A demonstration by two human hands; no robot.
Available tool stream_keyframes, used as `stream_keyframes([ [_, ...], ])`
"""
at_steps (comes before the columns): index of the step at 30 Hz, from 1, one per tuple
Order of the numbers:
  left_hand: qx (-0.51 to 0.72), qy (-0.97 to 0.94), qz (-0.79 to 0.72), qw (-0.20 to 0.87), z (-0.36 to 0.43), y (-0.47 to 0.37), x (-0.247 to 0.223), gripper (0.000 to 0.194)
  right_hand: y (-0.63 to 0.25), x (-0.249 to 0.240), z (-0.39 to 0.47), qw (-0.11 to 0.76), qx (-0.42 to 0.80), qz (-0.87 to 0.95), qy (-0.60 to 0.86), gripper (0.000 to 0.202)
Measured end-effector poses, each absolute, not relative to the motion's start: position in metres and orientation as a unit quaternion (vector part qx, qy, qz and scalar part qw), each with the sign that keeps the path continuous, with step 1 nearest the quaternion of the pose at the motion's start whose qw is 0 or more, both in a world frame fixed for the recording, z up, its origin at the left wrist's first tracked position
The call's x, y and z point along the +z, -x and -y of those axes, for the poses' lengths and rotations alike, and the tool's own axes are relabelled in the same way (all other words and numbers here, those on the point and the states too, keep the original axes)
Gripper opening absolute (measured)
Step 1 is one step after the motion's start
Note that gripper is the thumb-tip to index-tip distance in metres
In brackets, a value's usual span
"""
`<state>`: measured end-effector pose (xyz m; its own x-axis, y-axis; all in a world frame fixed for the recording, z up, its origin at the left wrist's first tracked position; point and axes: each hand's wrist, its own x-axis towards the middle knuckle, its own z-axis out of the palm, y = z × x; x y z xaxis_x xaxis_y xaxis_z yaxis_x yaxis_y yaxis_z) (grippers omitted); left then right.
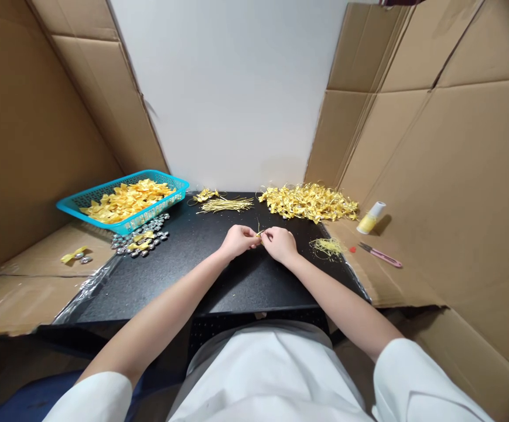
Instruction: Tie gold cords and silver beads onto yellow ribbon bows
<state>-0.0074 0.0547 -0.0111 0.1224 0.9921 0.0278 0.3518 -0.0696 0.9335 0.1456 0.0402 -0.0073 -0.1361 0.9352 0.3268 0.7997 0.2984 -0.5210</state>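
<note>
Over the middle of the black table my left hand (240, 241) and my right hand (279, 242) meet, fingertips pinched close together. Between them is a small yellow ribbon bow (258, 235), mostly covered by my fingers, with a thin tie end standing up from it. Beyond my hands lies a bundle of yellow ties (225, 204), with a few yellow bows (205, 194) beside it. A large heap of yellow bows with ties (309, 202) sits at the back right.
At left, a turquoise basket (125, 225) holds yellow bows, near silver bells or beads (140, 241). Rightward are thread scraps (328, 247), pink-handled snips (383, 255), a red piece (352, 249) and a yellow thread spool (371, 219). Cardboard walls (469, 176) flank both sides.
</note>
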Motion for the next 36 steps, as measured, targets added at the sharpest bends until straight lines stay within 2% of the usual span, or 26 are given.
stream_keyframes([
  [4,0.362,-0.672,-0.519,0.385,-0.055,0.012,-0.009,0.016,-0.15,-0.013,-0.055,0.271,0.222,0.741,0.572,0.038],
  [11,0.334,-0.714,-0.505,0.352,-0.053,0.015,-0.002,0.015,-0.151,-0.027,-0.071,0.343,0.377,0.676,0.532,0.024],
  [15,0.337,-0.724,-0.501,0.333,-0.054,0.016,-0.003,0.02,-0.148,-0.028,-0.071,0.364,0.378,0.677,0.516,0.023],
  [20,0.33,-0.747,-0.493,0.301,-0.053,0.016,-0.001,0.022,-0.145,-0.022,-0.071,0.284,0.341,0.688,0.574,0.031],
  [23,0.343,-0.758,-0.476,0.286,-0.052,0.016,0.001,0.021,-0.145,-0.02,-0.072,0.266,0.336,0.688,0.585,0.036],
  [36,0.358,-0.791,-0.428,0.25,-0.054,0.016,0.0,0.014,-0.15,-0.024,-0.073,0.373,0.423,0.671,0.481,0.015],
])
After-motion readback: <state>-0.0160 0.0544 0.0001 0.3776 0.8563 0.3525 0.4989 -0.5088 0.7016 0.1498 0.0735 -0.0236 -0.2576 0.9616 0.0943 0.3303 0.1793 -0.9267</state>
